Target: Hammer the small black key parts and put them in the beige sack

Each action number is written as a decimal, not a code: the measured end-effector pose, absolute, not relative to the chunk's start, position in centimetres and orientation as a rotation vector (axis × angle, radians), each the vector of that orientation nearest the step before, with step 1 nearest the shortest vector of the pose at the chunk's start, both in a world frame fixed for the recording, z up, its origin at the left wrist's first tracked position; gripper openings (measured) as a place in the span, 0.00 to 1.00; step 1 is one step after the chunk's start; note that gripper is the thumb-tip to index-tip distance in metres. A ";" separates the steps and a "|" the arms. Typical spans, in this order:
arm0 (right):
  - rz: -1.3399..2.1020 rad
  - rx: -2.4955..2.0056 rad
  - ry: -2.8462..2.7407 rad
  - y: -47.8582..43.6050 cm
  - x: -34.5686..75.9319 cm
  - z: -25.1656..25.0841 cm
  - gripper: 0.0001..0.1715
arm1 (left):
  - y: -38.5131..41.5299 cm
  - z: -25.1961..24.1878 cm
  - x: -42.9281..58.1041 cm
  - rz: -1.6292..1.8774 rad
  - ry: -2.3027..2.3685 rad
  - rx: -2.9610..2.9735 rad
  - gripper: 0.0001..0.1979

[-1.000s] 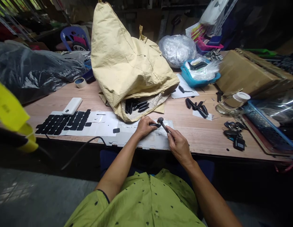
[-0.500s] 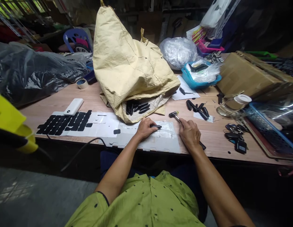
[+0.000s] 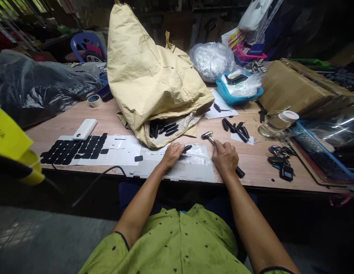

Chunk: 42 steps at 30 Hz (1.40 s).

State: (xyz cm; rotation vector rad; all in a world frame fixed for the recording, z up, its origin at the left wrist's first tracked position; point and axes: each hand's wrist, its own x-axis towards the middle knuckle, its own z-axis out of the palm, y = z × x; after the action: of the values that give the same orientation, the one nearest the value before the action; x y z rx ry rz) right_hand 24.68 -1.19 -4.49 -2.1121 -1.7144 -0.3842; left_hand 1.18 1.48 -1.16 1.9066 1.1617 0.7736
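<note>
My left hand [image 3: 172,154] is closed on a slim black part [image 3: 187,148], whose far end sticks out past the fingers over a taped grey-white board [image 3: 199,161]. What kind of part it is, I cannot make out. To the right, my right hand [image 3: 225,156] wraps round the handle of a small hammer [image 3: 207,135]. The hammer's head lies close to the tabletop, beyond the knuckles, and its black grip end shows below the palm. Several similar black pieces [image 3: 171,129] lie in the mouth of a large tan sack [image 3: 159,83] just behind my hands.
Rows of black stickers [image 3: 71,149] and a white power bank [image 3: 84,129] lie left. More black parts [image 3: 236,128] sit on paper at right, near a glass jar [image 3: 276,123], keys [image 3: 282,161], a blue basket [image 3: 325,152] and a cardboard box [image 3: 297,89]. A cable [image 3: 99,177] hangs over the front edge.
The black part in my left hand has turned, its free end now angled up and away. My right hand still holds the hammer at the same place. The whole view has shifted slightly.
</note>
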 end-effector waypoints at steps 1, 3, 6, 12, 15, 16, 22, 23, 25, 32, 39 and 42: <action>-0.387 -2.112 -1.717 -1.2 24.7 -4.5 0.19 | 0.5 -0.6 0.9 0.805 1.085 1.849 0.25; -0.391 -2.115 -1.726 -1.2 24.6 -4.5 0.19 | -2.2 0.3 0.3 0.765 0.899 1.733 0.27; -0.400 -2.117 -1.726 -1.3 24.6 -4.5 0.20 | -6.5 0.0 -0.5 0.390 0.627 1.566 0.28; -0.397 -2.106 -1.720 -1.3 24.7 -4.6 0.20 | -10.4 -5.9 -0.8 -0.074 0.971 1.612 0.15; -0.402 -2.098 -1.714 -1.3 24.7 -4.6 0.20 | -10.5 -7.8 -0.8 -0.278 1.304 1.661 0.18; -0.405 -2.097 -1.712 -1.3 24.6 -4.6 0.20 | -10.5 -7.9 -0.8 -0.338 1.365 1.683 0.21; -0.415 -2.099 -1.710 -1.3 24.6 -4.7 0.20 | -9.6 -3.1 -1.6 -0.328 0.926 1.861 0.18; -0.420 -2.098 -1.709 -1.3 24.7 -4.7 0.20 | -8.8 -1.7 -1.7 -0.231 0.796 1.848 0.17; -0.429 -2.095 -1.709 -1.3 24.7 -4.8 0.20 | -6.6 0.7 -1.8 0.010 0.713 1.810 0.17; -0.420 -2.097 -1.720 -1.2 24.6 -4.8 0.20 | 4.3 2.7 -2.1 0.659 2.120 1.836 0.13; -0.390 -2.110 -1.713 -1.2 24.3 -4.6 0.21 | 7.1 0.8 -3.0 0.516 2.346 1.655 0.08; -0.377 -2.114 -1.714 -1.3 24.2 -4.5 0.21 | 6.0 0.7 -3.4 0.700 2.314 1.650 0.06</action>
State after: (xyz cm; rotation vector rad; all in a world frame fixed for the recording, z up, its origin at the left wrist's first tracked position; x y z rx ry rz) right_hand 24.20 -1.30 -4.46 -2.1144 -1.7137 -0.3771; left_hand -3.38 6.03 0.66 1.6496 2.3137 0.7001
